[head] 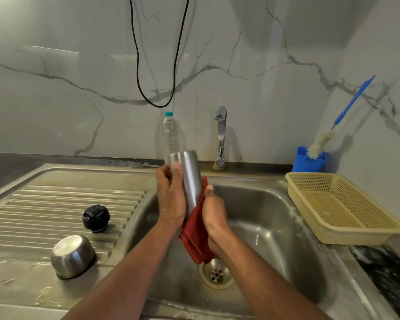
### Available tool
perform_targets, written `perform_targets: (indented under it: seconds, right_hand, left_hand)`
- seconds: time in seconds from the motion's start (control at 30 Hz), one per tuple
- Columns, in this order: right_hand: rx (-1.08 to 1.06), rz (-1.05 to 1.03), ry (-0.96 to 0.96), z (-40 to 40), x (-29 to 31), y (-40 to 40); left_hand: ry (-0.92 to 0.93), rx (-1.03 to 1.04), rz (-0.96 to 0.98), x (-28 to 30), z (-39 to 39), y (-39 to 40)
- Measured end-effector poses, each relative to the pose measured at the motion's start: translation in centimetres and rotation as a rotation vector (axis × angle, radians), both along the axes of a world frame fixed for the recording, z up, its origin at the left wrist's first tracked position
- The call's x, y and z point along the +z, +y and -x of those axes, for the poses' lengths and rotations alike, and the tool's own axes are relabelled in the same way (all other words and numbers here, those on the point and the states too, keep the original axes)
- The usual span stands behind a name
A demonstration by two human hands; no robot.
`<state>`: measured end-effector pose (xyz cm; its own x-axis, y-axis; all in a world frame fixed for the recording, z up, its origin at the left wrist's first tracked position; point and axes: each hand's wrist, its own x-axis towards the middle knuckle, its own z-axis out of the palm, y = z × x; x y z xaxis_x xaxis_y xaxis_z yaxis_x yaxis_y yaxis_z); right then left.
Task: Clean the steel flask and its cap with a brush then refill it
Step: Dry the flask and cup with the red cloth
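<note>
Left hand (171, 195) grips the steel flask (189, 179) steady; right hand (214, 213) clasps the red cloth (198, 229) around it below, likely drying.

I see a steel sink unit (62, 294) carrying 2 things on its drainboard: a black cap (96, 218) at 9 o'clock, an upturned steel bowl (72, 256) at 8. A yellow basket (342, 209) sits at 3.
</note>
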<state>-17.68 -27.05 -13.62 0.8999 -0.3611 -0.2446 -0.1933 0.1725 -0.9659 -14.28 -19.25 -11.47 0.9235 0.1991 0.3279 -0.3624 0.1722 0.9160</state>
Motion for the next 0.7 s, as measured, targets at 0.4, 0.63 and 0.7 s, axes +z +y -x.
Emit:
perform_targets:
  seconds: [0.4,0.63,0.7]
  right_hand:
    - [-0.153,0.116,-0.309,0.6,2.8,-2.1]
    - [0.018,0.112,-0.154,0.2,1.5,-0.5]
    - [0.062,0.155,-0.073,-0.4,0.1,0.1]
  left_hand:
    - [0.164,-0.504,-0.181,-1.0,0.5,-0.9]
    - [0.086,-0.247,0.071,0.5,0.5,-0.3]
    - [0.092,-0.185,0.226,1.0,-0.1,0.4]
